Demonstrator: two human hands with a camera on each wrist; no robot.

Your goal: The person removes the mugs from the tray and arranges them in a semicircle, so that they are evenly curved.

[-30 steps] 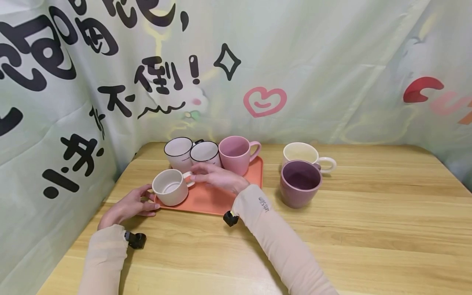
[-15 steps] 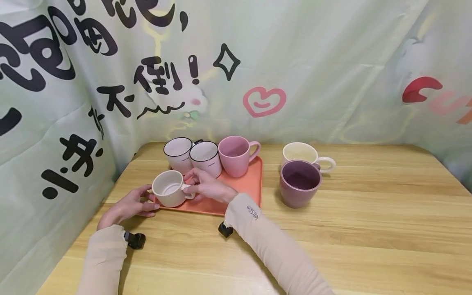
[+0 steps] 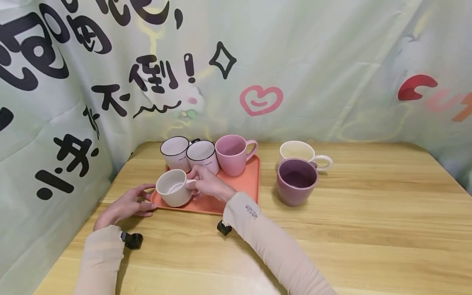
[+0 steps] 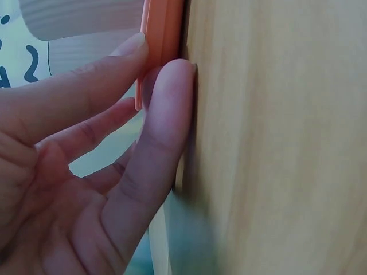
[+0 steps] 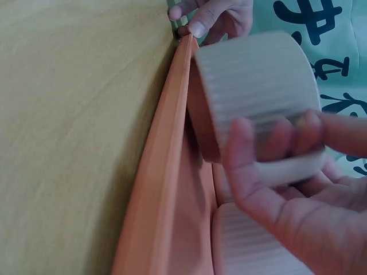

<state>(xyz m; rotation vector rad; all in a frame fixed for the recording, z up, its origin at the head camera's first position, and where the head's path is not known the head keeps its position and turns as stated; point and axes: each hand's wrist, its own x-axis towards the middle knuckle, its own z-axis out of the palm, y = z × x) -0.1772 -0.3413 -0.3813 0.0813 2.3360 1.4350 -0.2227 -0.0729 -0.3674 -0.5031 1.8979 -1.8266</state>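
My right hand [image 3: 210, 183] pinches the handle of a small off-white mug [image 3: 172, 194] over the front left part of an orange tray [image 3: 246, 182]. In the right wrist view the mug's ribbed side [image 5: 258, 74] shows, and its base tilts away from the tray floor. The fingers hide most of the handle. My left hand [image 3: 127, 205] is at the tray's front left corner. In the left wrist view its thumb and a finger pinch the tray's rim [image 4: 163, 34].
Two white mugs with black rims [image 3: 174, 153] and a pink mug [image 3: 232, 157] stand along the tray's back. Right of the tray, on the wooden table [image 3: 368, 229], a purple mug [image 3: 296, 186] stands before a cream mug [image 3: 296, 150]. A printed curtain [image 3: 313, 61] hangs behind.
The right hand has drawn back from beside the white mugs and taken the off-white mug's handle. That mug has shifted slightly right over the tray. The left hand stays at the corner.
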